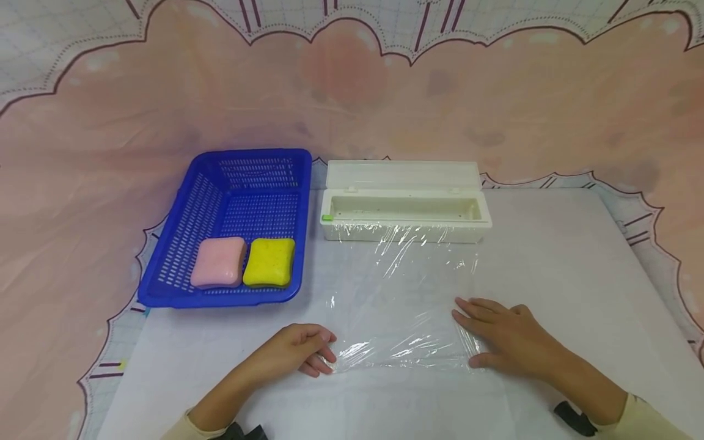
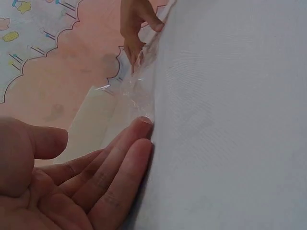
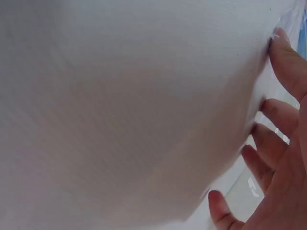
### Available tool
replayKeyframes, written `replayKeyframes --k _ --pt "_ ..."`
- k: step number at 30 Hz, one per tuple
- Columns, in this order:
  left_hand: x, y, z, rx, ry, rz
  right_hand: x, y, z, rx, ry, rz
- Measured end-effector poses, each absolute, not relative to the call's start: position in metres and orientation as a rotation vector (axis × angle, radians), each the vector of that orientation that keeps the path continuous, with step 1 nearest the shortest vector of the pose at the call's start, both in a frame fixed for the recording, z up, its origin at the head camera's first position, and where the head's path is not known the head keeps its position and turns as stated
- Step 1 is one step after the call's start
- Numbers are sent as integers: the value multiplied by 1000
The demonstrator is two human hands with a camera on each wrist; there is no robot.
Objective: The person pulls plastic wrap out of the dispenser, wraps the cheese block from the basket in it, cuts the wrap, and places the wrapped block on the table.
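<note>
A sheet of clear cling film runs from the front of a white dispenser box toward me over the white tabletop. The box's lid stands up and its long trough shows. At the film's near left corner is my left hand, thumb apart from nearly straight fingers whose tips reach the film's edge. My right hand lies palm down along the film's right edge, fingers spread. In the right wrist view its fingertips rest on the surface, with crinkled film by the thumb.
Left of the box stands a blue plastic basket, holding a pink soap bar and a yellow soap bar. A small green tab sits at the box's left front edge. Patterned cloth hangs behind the table.
</note>
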State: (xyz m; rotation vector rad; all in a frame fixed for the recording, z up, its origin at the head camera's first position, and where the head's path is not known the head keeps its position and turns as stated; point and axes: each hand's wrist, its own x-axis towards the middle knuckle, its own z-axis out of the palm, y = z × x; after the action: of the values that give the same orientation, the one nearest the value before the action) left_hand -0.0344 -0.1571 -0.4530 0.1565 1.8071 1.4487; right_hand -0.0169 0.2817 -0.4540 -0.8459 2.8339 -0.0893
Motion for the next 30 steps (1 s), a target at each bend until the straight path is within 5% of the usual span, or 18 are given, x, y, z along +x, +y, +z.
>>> replayKeyframes --k 9,19,30 --pt "-47 -184 -375 343 2006 1373 -16 278 -450 -807 2839 -49" --pt "-131 -224 -278 356 2190 1118 -16 276 -449 -812 2873 -81" --pt "-226 -258 -302 378 2209 914 -17 276 -450 -772 2850 -103"
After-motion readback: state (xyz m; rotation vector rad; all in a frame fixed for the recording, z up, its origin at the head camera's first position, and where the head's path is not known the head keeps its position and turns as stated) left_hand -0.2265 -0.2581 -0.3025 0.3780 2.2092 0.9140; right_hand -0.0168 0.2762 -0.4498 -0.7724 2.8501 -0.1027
